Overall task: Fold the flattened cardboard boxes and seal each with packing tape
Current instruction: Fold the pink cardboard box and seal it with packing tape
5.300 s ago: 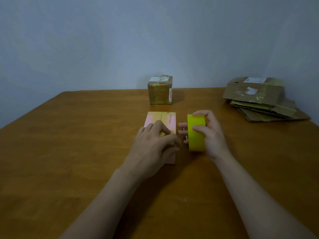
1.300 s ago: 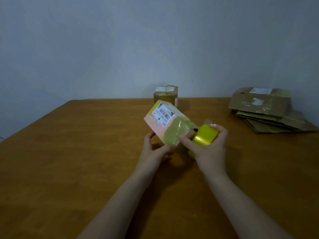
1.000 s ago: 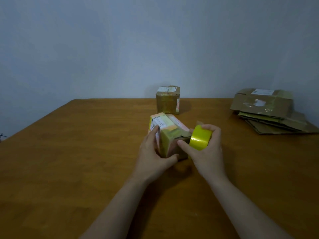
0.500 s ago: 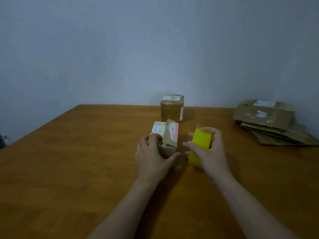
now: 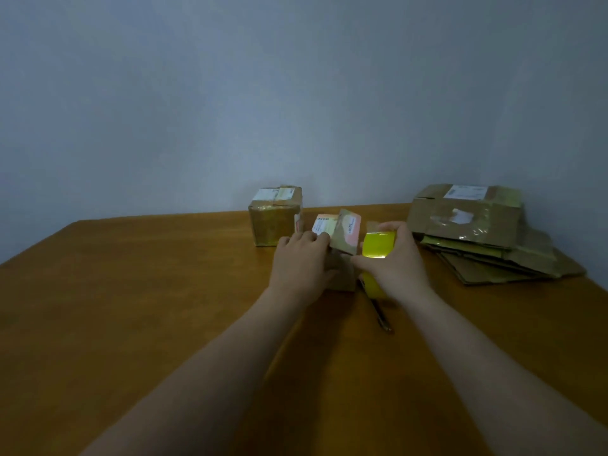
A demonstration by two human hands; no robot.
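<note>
A small pink-and-brown cardboard box (image 5: 343, 236) stands on the wooden table (image 5: 131, 307) with its top flaps up. My left hand (image 5: 301, 264) grips its near left side, fingers over the top edge. My right hand (image 5: 394, 261) holds a yellow roll of packing tape (image 5: 378, 245) just right of the box, thumb reaching toward it. A sealed brown box (image 5: 274, 215) stands behind, by the wall. A stack of flattened cardboard boxes (image 5: 477, 232) lies at the right.
A dark pen-like tool (image 5: 378, 311) lies on the table below my right hand. A grey wall closes the far side, and the table's left edge slants away at the left.
The small box went from lying flat to being lifted, turned and set upright with its flaps open. Both hands moved farther from me with the box and tape. The pen-like tool now shows.
</note>
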